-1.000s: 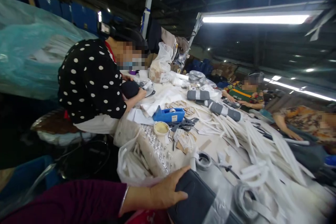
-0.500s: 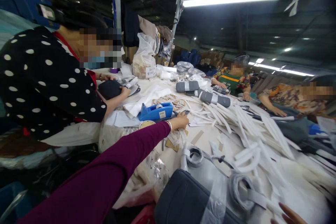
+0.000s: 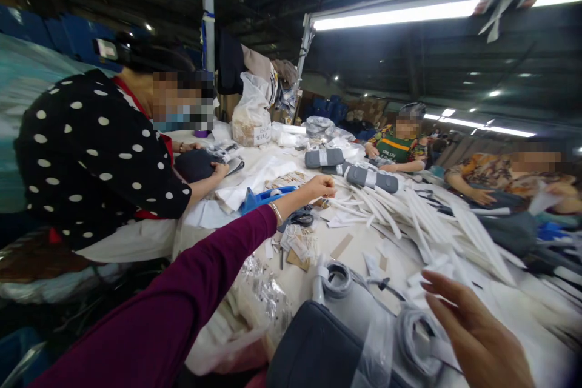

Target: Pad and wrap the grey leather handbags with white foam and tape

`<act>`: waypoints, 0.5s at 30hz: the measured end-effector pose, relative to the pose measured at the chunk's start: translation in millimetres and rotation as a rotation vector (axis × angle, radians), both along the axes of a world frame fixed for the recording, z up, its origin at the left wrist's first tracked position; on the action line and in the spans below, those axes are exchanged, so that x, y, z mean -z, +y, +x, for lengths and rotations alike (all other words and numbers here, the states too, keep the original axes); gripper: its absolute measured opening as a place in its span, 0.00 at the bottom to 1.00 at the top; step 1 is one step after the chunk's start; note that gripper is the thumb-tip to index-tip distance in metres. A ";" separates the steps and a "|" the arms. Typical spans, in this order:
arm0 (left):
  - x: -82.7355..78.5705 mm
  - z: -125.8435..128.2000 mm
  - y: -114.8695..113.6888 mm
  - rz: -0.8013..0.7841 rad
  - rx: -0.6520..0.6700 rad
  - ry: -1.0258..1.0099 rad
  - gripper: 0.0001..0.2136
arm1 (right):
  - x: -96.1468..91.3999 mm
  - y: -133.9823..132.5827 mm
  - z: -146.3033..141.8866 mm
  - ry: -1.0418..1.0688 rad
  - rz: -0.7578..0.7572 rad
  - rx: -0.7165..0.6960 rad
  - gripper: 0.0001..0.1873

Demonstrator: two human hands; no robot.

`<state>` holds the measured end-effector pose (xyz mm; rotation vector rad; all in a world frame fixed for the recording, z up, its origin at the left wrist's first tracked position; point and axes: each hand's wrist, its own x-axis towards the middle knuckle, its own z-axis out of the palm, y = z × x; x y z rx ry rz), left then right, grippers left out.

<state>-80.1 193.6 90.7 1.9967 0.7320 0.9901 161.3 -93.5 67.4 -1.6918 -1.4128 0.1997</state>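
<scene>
of the hands, the right is nearer the dark bag.

Head view: from head height, facing forward and down over the tabletop
Hands: close, right one nearest
Upper reach: up to the lamp tube overhead

Smooth matt cloth, by its look, on the dark bag at the surface's near edge, and glossy clear plastic wrap gleaming across it! Smooth blue plastic on the tape dispenser, dull brown card strip, polished metal bracelet, matt purple cloth sleeve!
</scene>
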 end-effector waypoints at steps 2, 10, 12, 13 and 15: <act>-18.5 5.8 -18.9 -0.025 0.088 -0.045 0.04 | -22.2 26.3 -26.6 0.088 0.000 -0.097 0.23; -67.4 25.6 -95.3 -0.200 0.472 -0.056 0.13 | -42.5 106.8 -63.6 0.481 -0.028 -0.467 0.23; -72.4 27.5 -109.2 -0.183 0.503 -0.047 0.14 | -45.3 100.8 -66.6 0.501 -0.059 -0.574 0.18; -74.4 27.7 -115.4 -0.165 0.506 -0.049 0.14 | -47.2 94.7 -68.6 0.511 -0.080 -0.619 0.15; -78.3 26.4 -127.5 -0.121 0.496 -0.057 0.14 | -50.9 79.6 -73.2 0.517 -0.122 -0.661 0.14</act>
